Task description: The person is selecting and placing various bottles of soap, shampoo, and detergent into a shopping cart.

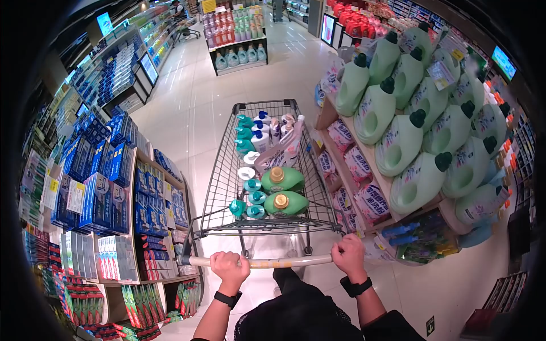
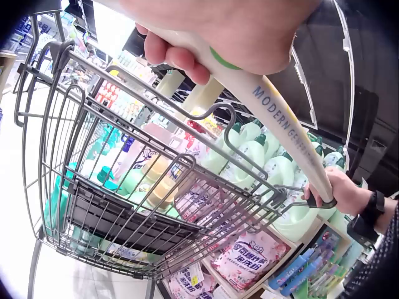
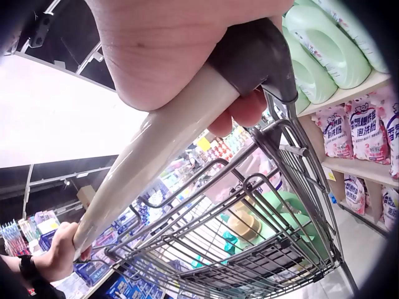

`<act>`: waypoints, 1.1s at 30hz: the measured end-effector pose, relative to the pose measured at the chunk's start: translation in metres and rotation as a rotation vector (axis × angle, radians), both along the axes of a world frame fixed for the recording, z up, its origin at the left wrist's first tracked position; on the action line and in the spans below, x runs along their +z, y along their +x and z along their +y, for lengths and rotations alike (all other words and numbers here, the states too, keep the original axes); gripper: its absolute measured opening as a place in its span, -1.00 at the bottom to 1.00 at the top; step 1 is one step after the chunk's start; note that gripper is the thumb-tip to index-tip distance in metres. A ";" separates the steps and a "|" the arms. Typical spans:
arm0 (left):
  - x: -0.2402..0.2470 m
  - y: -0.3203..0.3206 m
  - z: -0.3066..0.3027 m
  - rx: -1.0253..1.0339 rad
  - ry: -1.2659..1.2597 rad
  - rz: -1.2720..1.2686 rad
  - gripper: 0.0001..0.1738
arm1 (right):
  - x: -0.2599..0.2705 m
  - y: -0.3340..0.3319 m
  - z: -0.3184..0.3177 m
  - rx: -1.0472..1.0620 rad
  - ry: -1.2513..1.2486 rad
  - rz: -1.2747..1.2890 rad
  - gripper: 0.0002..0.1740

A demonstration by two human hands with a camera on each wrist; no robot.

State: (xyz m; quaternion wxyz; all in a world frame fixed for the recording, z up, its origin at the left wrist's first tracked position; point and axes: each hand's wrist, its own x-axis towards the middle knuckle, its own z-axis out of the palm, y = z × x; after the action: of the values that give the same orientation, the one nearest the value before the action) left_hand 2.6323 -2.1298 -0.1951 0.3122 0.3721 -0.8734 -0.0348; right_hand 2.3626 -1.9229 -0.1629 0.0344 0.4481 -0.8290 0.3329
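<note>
In the head view, my left hand [image 1: 230, 269] grips the left part of the cart's pale handle bar [image 1: 290, 262], and my right hand [image 1: 349, 258] is wrapped round its right end. The wire cart [image 1: 211, 196] carries two green jugs with gold caps [image 1: 289, 203], teal pump bottles [image 1: 244, 146], white bottles with blue tops [image 1: 260, 140] and a pink-white pack [image 1: 291, 145]. Both wrist views show fingers curled under the bar: the left hand [image 2: 230, 31] beside printed lettering, the right hand [image 3: 181, 43] by the dark end joint.
Pale green detergent jugs [image 1: 398, 145] are stacked on the right, above pink bags [image 1: 372, 203]. Blue boxes [image 1: 102, 204] fill a shelf unit on the left. A bottle display [image 1: 236, 57] stands ahead across the tiled floor [image 1: 187, 108]. A person [image 1: 178, 10] is far off at the upper left.
</note>
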 end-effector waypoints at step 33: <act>0.034 -0.077 -0.115 -0.056 0.404 -0.259 -0.63 | 0.000 -0.059 -0.088 -0.117 -0.035 -0.039 -0.73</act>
State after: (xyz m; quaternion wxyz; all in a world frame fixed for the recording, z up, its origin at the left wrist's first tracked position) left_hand 2.5552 -2.2449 -0.1610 0.1157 0.4040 -0.8915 -0.1693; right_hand 2.3037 -2.0111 -0.1633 0.0454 0.3913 -0.8484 0.3536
